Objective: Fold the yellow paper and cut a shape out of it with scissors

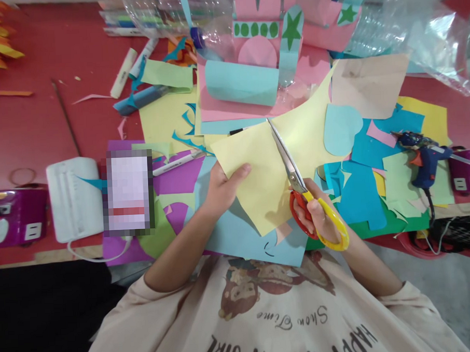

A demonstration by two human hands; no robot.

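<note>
My left hand grips a sheet of pale yellow paper, thumb on top and fingers hidden beneath. In my right hand is a pair of scissors with one red and one yellow handle. Their blades point up and away from me across the yellow paper, and look nearly closed. Under the sheet lies light blue paper with small black pen marks near its front edge. Just beyond it sits a pink paper model with a light blue paper roll at its front.
At right, a blue glue gun rests over coloured paper scraps. A phone, its screen blurred, and a white power bank lie at left. Markers and clear plastic bottles are at the back.
</note>
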